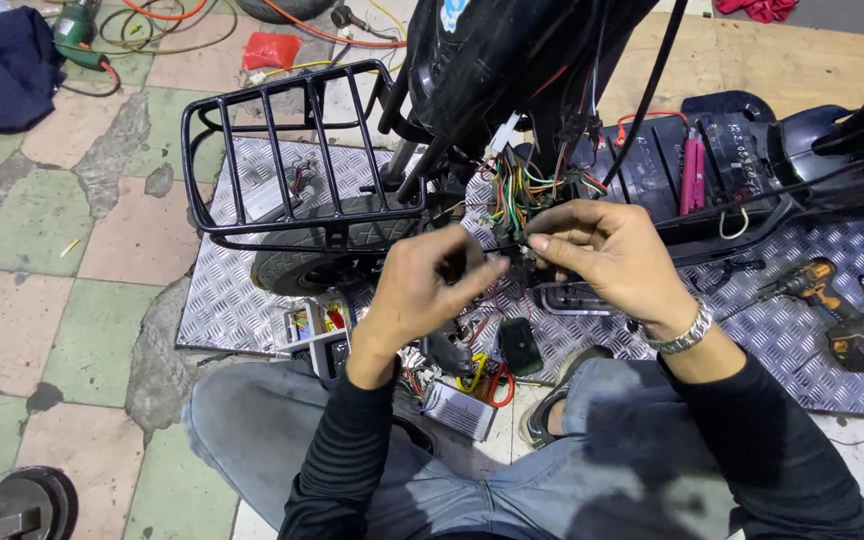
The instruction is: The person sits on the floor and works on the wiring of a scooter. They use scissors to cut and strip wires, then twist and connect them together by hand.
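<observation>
Head view, looking down over bent knees in grey trousers (612, 450). Nearest the body, a silver finned controller box (460, 410) and loose coloured leads lay on the floor beside a shoe. Above these, the left hand (422, 290) was curled nearly closed, fingertips pinched on a small dark connector (512, 258); the right hand (607, 250), wearing a metal wrist chain, was likewise nearly closed, thumb and forefinger gripping the same connector from the other side. The connector sat between the two hands, just below the bundle of coloured wires (517, 190) hanging from the black scooter body (512, 60). The step appeared to be mating or parting a plug; which, cannot be told. It called for steady alignment. Beyond lay the rear rack (282, 160), chequer plate (812, 250) and a cordless drill (842, 320).
</observation>
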